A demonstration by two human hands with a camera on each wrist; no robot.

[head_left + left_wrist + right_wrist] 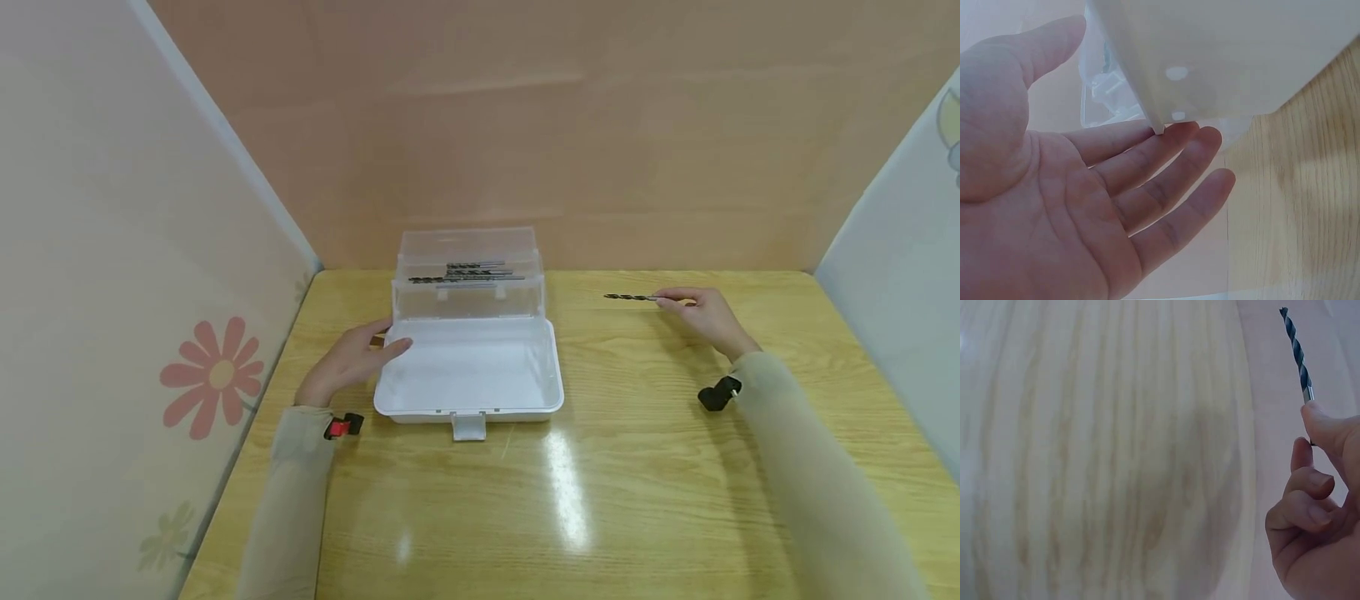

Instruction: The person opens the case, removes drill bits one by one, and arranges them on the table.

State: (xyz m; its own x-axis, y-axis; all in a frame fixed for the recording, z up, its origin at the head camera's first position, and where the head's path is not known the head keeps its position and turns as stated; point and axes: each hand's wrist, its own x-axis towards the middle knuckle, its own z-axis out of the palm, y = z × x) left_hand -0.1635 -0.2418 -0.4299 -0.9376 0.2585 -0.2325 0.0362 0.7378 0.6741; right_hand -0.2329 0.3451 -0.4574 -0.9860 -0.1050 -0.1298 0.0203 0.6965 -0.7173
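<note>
A drill bit [628,297] with a dark spiral and a bright shank is pinched between thumb and fingers of my right hand [701,317]. In the right wrist view the bit [1298,353] points up and its shank end is partly hidden by the thumb. My left hand [351,360] is at the left side of a white box [468,367], its thumb over the rim. In the left wrist view the straight fingers [1175,212] touch the box's outer wall [1235,56]. Several drill bits [476,272] lie in the clear raised trays [468,300] behind the base.
The box stands on a wooden table [637,483], with its front latch [468,427] hanging down. A brown-orange backdrop [480,125] rises behind the table. A flowered panel [112,292] stands at the left and a pale panel [900,225] at the right.
</note>
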